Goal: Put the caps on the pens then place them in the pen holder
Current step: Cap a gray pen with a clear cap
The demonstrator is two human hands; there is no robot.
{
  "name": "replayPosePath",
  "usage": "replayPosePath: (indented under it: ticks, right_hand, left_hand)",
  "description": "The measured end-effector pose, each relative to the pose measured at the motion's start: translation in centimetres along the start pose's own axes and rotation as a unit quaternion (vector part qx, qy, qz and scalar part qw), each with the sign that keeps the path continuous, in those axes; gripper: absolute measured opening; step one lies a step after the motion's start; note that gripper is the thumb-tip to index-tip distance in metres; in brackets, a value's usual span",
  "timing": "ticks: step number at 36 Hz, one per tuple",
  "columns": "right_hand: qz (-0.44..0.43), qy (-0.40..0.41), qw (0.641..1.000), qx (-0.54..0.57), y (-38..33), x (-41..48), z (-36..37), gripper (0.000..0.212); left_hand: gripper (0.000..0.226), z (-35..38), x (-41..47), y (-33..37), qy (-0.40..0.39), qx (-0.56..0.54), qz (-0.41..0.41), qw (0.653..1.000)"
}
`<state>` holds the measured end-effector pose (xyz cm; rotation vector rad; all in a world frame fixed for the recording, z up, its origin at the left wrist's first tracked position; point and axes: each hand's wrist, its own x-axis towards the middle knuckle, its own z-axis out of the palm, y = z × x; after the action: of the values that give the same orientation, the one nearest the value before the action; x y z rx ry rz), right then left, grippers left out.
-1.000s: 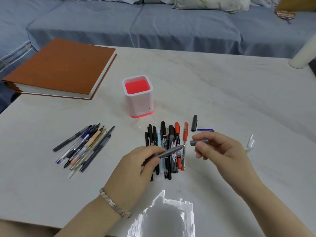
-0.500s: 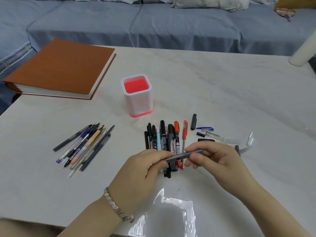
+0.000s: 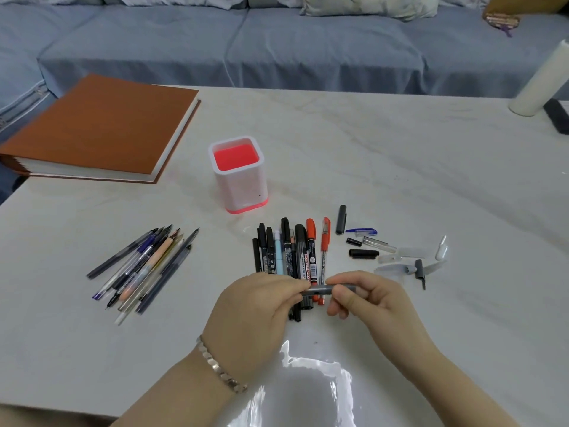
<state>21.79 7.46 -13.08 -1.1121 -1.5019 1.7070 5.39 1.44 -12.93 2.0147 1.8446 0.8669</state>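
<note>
I hold 1 grey pen (image 3: 318, 289) level between my 2 hands, just above the table (image 3: 400, 167) and over the near ends of the capped pens (image 3: 295, 257). My left hand (image 3: 258, 306) pinches the pen's left end at the fingertips, and the rest of that end is hidden behind my curled fingers. My right hand (image 3: 369, 298) is curled round the right end, thumb below and fingers over the top. Only a short grey stretch shows between the hands (where the cap meets the barrel I cannot make out). A linked bracelet (image 3: 220, 369) sits on my left wrist.

The capped pens lie side by side in a row, pointing away from me: several black ones, a pale blue one and 2 with red caps. Beyond them, well apart from my hands, the pen holder (image 3: 243, 189) stands upright, white-walled with a red base and its red inside showing. To the right of the row the loose caps (image 3: 397, 254) are scattered: black, blue, clear and grey, some touching one another. Off to my left the uncapped pens (image 3: 144, 266) lie in a slanted heap, tips pointing away and to the right.

A thick book (image 3: 98, 131) with an orange-brown cover lies at the far left corner of the table, near the holder but apart from it. A white cylinder (image 3: 538, 81) stands at the far right edge, and a blue-grey sofa (image 3: 277, 47) runs behind the table.
</note>
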Motion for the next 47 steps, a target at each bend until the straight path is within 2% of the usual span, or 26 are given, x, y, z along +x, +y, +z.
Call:
replayPosePath:
  ticks: [3,5,7,9,10,11,13,14,15,16,18,22,35,42,47]
  right_hand:
    - [0.008,0.011,1.000,-0.017,0.3,0.0,-0.3,0.022]
    - [-0.002,0.047,0.999,-0.018,0.1,0.2,-1.1,0.022]
    - [-0.012,0.098,0.995,0.000,-0.2,0.4,-2.4,0.021]
    - [-0.012,0.134,0.991,0.007,-0.3,0.4,-3.6,0.021]
    - [-0.008,0.140,0.990,0.006,-0.3,0.4,-3.9,0.021]
    - [-0.003,0.141,0.990,0.005,-0.3,0.3,-4.0,0.021]
    - [0.008,0.138,0.990,0.004,-0.3,0.2,-3.5,0.022]
    - [0.011,0.137,0.991,0.008,-0.3,0.1,-3.1,0.022]
    - [0.015,0.136,0.991,0.017,-0.3,0.0,-2.5,0.022]
    - [0.019,0.135,0.990,0.033,-0.4,-0.1,-1.9,0.021]
    - [0.023,0.132,0.988,0.071,-0.7,-0.4,-0.7,0.018]
    - [0.017,0.118,0.987,0.103,-1.4,-1.1,1.2,0.022]
    - [0.002,0.096,0.993,0.076,-2.1,-1.3,2.1,0.019]
    - [0.003,0.075,0.994,0.074,-2.1,-1.2,2.5,0.021]
    - [-0.010,0.070,0.996,0.054,-1.9,-1.3,2.6,0.022]
  left_hand:
    - [0.025,0.0,0.8,0.5,-0.048,-0.011,-0.072,0.996]
    - [0.027,-0.1,1.1,0.5,-0.052,0.005,-0.083,0.995]
    - [0.031,-0.4,1.3,0.1,-0.031,-0.008,-0.106,0.994]
    - [0.029,-1.0,1.5,-0.3,0.033,-0.106,-0.196,0.974]
    - [0.027,-1.2,1.8,-0.3,0.075,-0.199,-0.258,0.942]
    - [0.024,-1.4,2.1,-0.3,0.125,-0.314,-0.308,0.889]
    - [0.017,-1.8,2.5,-0.3,0.201,-0.511,-0.358,0.755]
    - [0.016,-2.0,2.6,-0.2,0.226,-0.571,-0.361,0.702]
    - [0.018,-2.1,2.7,-0.1,0.241,-0.609,-0.359,0.665]
    - [0.019,-2.2,2.7,0.1,0.247,-0.634,-0.354,0.642]
    - [0.022,-2.1,2.5,0.4,0.243,-0.663,-0.345,0.619]
    - [0.022,-1.6,2.1,1.0,0.237,-0.680,-0.332,0.610]
    - [0.020,-1.5,1.1,1.8,0.228,-0.671,-0.330,0.623]
    - [0.017,-1.4,0.8,2.3,0.215,-0.665,-0.322,0.639]
    - [0.016,-0.9,0.6,3.0,0.191,-0.651,-0.314,0.664]
